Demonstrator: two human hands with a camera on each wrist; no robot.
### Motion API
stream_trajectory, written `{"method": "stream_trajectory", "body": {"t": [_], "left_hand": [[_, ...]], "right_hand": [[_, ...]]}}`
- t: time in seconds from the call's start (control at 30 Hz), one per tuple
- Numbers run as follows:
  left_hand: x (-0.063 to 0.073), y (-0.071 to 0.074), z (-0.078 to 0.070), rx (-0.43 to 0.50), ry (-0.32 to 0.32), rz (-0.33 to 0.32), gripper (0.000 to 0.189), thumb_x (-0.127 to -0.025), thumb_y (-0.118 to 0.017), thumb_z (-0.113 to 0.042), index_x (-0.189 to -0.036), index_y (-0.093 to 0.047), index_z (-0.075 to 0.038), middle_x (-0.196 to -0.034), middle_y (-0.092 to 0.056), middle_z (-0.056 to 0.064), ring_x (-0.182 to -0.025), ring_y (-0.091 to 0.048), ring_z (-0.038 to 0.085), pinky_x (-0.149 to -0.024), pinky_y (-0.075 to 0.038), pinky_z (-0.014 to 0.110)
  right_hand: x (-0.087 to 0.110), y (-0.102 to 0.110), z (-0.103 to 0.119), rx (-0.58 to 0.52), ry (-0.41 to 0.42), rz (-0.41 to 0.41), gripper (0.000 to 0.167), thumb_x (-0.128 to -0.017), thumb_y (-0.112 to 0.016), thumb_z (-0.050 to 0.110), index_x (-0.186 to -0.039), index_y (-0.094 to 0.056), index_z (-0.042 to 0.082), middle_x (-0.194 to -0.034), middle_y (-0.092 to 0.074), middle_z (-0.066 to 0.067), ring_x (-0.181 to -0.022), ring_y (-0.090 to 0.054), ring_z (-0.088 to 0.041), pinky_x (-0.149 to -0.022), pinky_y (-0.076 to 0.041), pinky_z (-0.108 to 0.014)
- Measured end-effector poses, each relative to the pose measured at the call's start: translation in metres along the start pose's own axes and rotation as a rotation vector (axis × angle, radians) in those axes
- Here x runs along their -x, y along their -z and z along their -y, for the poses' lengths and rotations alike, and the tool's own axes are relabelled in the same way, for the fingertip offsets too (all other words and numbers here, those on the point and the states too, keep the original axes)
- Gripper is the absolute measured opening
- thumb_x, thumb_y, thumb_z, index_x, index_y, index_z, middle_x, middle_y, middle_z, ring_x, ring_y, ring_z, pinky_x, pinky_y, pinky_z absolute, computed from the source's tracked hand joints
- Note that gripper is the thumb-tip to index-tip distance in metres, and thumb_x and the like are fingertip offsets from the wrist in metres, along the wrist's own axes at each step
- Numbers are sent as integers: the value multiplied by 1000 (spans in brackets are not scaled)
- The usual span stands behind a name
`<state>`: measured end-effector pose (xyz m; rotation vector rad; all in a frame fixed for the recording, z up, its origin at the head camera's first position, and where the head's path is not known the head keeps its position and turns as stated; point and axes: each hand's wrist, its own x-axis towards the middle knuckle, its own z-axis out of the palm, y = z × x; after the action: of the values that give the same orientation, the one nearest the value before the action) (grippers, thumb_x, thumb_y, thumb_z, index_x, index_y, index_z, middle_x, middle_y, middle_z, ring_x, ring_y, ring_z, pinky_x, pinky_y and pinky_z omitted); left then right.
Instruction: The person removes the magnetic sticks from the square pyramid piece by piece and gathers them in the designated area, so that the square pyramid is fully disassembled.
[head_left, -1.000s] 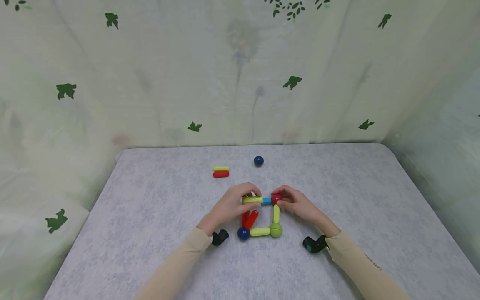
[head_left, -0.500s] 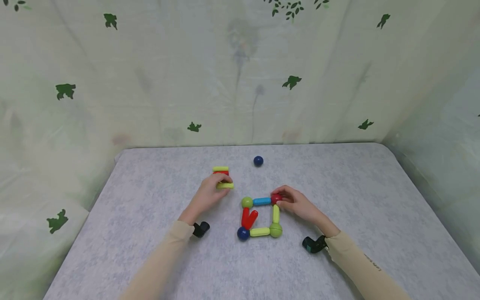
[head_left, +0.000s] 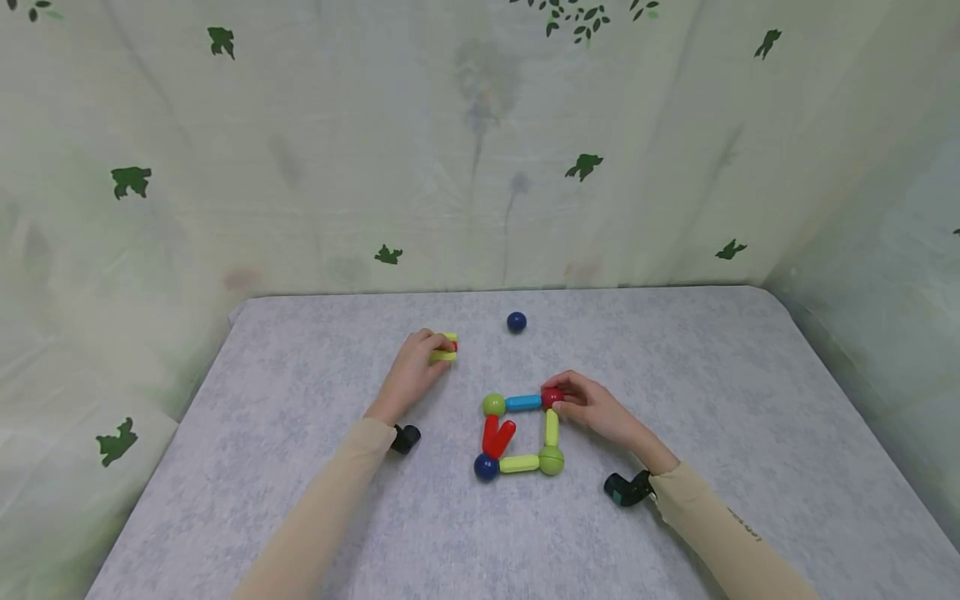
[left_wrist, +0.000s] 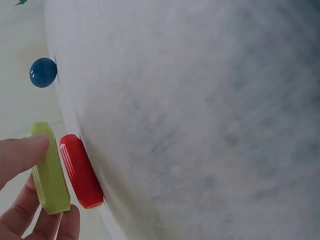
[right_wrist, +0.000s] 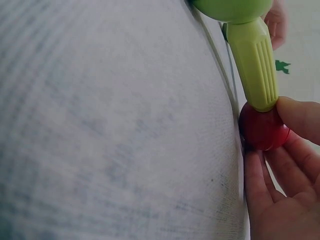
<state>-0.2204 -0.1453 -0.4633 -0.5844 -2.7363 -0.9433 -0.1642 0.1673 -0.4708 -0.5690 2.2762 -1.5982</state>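
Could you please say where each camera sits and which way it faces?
Head: on the person's head, facing forward and down at the table; the left hand, right hand and both sleeves show.
Left wrist: on that wrist, facing a yellow-green rod; only the left hand shows, pinching it.
Right wrist: on that wrist, facing the red ball gripped by the right hand; the left hand partly shows.
Shared: head and left wrist both show the dark blue ball.

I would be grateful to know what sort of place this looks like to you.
Possibly a makeshift indoor recording booth: pale sheeting with green motifs hangs behind and beside a mottled grey table, and small black wrist-worn devices are in view.
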Motion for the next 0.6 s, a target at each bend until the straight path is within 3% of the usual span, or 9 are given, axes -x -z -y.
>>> {"method": "stream_trajectory", "body": {"t": [0.1,0.33,0.6], "left_hand": [[-4,-2,3,-29,-5,-6,15,-82,-73,0,-95,-67,-6,-98,-60,10,-95,-52,30,-88,-41,42],[-9,-3,7,-67,-12,12,13,-82,-73,-1,-92,-67,-7,-95,-59,9,-93,-50,31,-85,-40,43],[-10,-2,6,-72,24,61,15,-83,-72,-2,-96,-67,-7,-97,-54,9,-95,-47,30,-83,-42,43]], "right_hand": [[-3,0,-9,5,-6,-1,29,-96,-54,2,-124,-52,-5,-122,-54,-19,-112,-53,-33,-91,-45,-42],[4,0,19,-7,-6,6,30,-94,-55,-2,-123,-51,-9,-122,-54,-24,-112,-53,-37,-92,-44,-44],[5,0,20,-1,-10,5,30,-95,-55,-1,-123,-51,-9,-121,-55,-22,-113,-53,-36,-92,-45,-42]]}}
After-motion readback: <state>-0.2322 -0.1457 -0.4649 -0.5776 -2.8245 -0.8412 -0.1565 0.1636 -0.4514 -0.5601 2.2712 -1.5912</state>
